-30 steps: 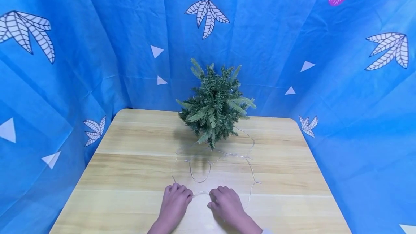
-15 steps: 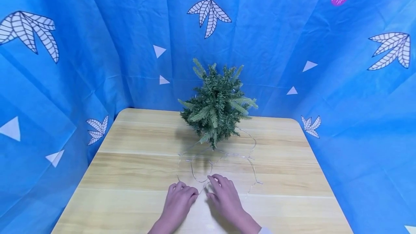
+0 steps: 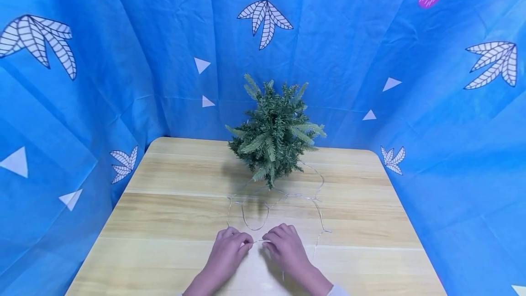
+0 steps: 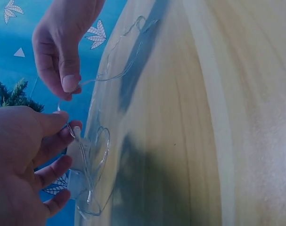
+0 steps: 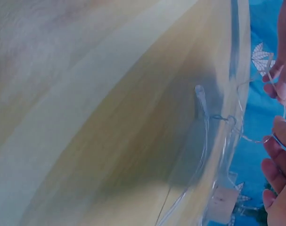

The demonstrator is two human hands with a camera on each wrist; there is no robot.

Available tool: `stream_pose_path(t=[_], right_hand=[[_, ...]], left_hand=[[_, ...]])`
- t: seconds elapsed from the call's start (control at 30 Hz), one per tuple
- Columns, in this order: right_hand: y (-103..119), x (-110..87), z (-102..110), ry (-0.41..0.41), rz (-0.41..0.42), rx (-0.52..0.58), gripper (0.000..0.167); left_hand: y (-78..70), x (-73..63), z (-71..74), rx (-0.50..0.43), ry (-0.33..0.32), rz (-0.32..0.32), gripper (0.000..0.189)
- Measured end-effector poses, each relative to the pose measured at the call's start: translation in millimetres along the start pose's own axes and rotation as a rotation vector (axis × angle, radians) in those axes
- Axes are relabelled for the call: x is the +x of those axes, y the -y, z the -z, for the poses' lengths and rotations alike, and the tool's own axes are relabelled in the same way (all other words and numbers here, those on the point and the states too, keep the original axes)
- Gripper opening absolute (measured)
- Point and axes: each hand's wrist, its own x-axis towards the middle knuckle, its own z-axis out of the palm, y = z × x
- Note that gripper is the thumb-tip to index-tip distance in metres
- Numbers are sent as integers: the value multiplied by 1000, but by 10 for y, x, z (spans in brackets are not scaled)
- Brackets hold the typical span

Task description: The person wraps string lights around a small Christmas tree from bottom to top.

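Note:
A thin clear light-string cord [image 3: 259,240] stretches between both hands near the table's front. My left hand [image 3: 226,252] pinches it between thumb and index finger; in the left wrist view the other fingers of this left hand [image 4: 27,155] are spread. Just to the right, my right hand [image 3: 287,250] pinches the same cord, its thumb and fingertips together in the left wrist view. More cord [image 3: 255,229] lies in loose loops toward a small artificial Christmas tree [image 3: 275,136]. In the right wrist view a clear drop-shaped bulb [image 5: 200,94] is on the cord.
The wooden table [image 3: 164,223] carries the tree at its back edge. Blue patterned cloth [image 3: 185,35] hangs around the back and sides. A pale block [image 5: 223,203] shows near the tree in the right wrist view; its kind is unclear.
My right hand reached slightly forward, then drew back beside the left hand and now pinches the cord. The left hand shifted a little right. The tree stayed put.

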Motion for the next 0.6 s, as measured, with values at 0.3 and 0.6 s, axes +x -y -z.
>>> stream_pose_path(t=[0.3, 0.6], right_hand=[[-63, 65, 101, 14, -38, 14, 11], [-176, 169, 236, -3, -25, -11, 8]], left_hand=[[-11, 52, 94, -107, 104, 122, 8], [41, 78, 220, -181, 126, 149, 18]])
